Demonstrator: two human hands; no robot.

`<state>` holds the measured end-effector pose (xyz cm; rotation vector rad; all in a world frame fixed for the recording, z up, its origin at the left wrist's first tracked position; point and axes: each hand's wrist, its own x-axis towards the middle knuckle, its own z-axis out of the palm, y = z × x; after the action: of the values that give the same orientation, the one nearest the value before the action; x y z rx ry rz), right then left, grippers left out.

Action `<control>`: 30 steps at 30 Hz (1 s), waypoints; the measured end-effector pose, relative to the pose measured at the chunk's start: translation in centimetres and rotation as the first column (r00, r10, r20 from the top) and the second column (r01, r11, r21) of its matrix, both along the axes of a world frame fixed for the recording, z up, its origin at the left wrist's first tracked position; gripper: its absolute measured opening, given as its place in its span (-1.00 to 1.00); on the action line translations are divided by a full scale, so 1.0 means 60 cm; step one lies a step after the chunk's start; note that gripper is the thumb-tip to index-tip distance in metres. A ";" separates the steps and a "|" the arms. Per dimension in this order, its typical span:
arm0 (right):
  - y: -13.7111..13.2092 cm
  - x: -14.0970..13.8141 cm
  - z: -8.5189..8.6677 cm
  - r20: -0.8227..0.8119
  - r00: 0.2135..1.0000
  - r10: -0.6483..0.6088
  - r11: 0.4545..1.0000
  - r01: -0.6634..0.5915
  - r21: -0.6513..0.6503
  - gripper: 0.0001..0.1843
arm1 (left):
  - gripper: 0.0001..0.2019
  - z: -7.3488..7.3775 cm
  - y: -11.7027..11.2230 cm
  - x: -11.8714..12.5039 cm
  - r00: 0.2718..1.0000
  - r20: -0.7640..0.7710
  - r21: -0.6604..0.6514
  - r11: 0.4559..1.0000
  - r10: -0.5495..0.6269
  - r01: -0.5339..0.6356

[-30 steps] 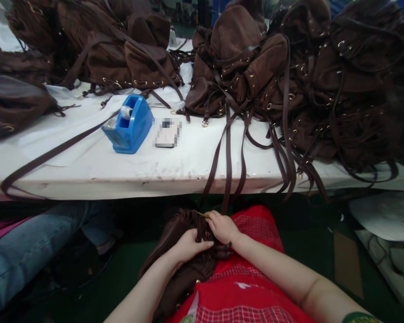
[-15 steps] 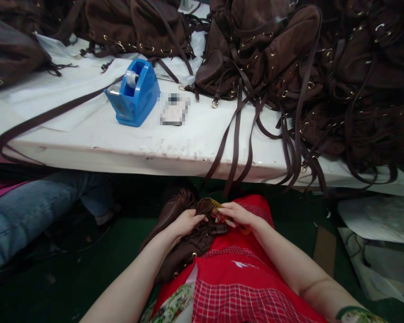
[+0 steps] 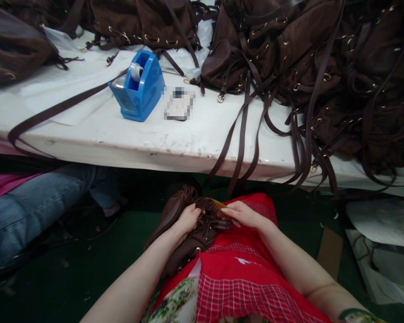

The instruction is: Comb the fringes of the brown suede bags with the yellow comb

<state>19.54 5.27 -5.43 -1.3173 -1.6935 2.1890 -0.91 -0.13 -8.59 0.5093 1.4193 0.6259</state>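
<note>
Where the left hand (image 3: 189, 218) grips, the bag (image 3: 168, 217) lies beneath.

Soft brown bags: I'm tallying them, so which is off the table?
The soft brown fringed bag on the lap, held by the left hand; the others lie on the white table.

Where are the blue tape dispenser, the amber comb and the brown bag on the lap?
Blue tape dispenser (image 3: 151, 89): head view, side wall.
Amber comb (image 3: 221, 210): head view, toothed part.
Brown bag on the lap (image 3: 167, 216): head view, smooth upper side.
</note>
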 end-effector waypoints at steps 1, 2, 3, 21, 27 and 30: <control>-0.003 -0.001 0.000 -0.020 0.994 -0.103 0.992 0.104 0.069 -0.46 | -0.75 -0.001 0.001 0.000 1.000 -0.003 -0.001 1.000 0.003 -0.003; -0.004 -0.001 -0.001 -0.050 0.974 -0.220 0.965 0.225 0.135 -0.45 | -0.74 -0.003 0.001 -0.001 1.000 -0.003 -0.002 1.000 0.005 -0.005; -0.002 0.000 -0.003 -0.081 0.941 -0.327 0.923 0.337 0.186 -0.44 | -0.72 -0.004 0.001 -0.002 1.000 -0.002 -0.002 1.000 0.004 -0.004; 0.023 -0.072 -0.117 0.102 0.983 -0.151 0.966 0.125 0.225 -0.64 | -0.59 -0.003 -0.012 -0.006 0.999 0.030 0.095 0.995 0.036 -0.039; 0.026 -0.088 -0.056 -0.195 0.960 -0.199 0.971 0.220 0.093 -0.59 | -0.75 0.012 -0.009 -0.011 0.978 0.194 0.076 0.993 0.071 -0.087; 0.027 -0.106 -0.046 -0.175 0.962 -0.210 0.966 0.232 0.115 -0.63 | -0.85 0.018 -0.006 -0.018 0.953 0.301 -0.027 1.000 0.024 -0.016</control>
<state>13.19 6.90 -8.20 -1.1961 -1.5240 1.9620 -1.99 -0.49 -7.51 0.3628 1.1421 0.6716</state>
